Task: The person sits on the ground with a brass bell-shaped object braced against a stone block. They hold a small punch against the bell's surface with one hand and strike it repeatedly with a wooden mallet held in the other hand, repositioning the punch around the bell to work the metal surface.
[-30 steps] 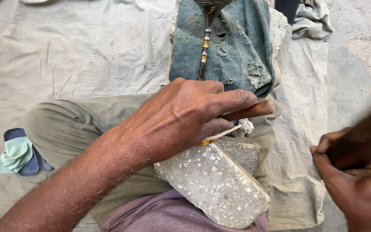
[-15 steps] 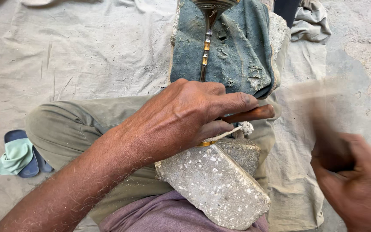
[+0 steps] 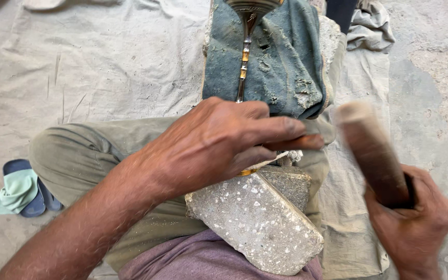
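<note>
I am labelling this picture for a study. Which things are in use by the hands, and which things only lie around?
In use:
- left hand gripping a thin metal rod
- stone block on the lap
- right hand holding a wooden mallet, blurred

Lying about:
- dark sandal with a green cloth on it
- grey rag
- ground sheet

The left hand (image 3: 219, 142) covers most of the slim metal rod (image 3: 243, 67), so how the fingers pinch it stays hidden. The rod's top piece (image 3: 250, 5) is cut by the upper edge. The wooden mallet (image 3: 372, 153) in the right hand (image 3: 416, 223) is blurred. The slipper (image 3: 29, 199) lies half under a green cloth (image 3: 14, 189).
</note>
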